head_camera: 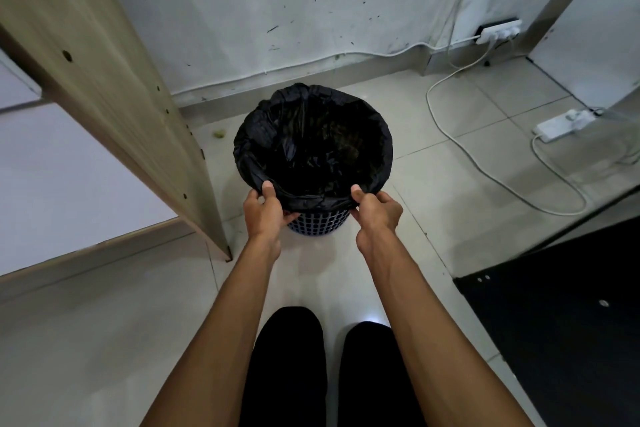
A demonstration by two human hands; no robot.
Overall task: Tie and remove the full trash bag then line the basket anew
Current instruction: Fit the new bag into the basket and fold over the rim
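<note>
One basket (pixel 318 220) stands on the floor (pixel 398 253) at 12 o'clock, lined with one black trash bag (pixel 311 142), mouth open. Left hand (pixel 265 211) pinches the bag rim at 7 o'clock; right hand (pixel 375 210) pinches it at 5 o'clock, fingers clamped on plastic. Two power strips: one (pixel 498 32) on the wall, one (pixel 562 123) on the floor at 2 o'clock

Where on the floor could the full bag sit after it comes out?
Bare tiles lie between the basket and the white cord on the right, and on the near left between the wooden panel and the person's legs. By the power strip it is crowded with cords.
</note>
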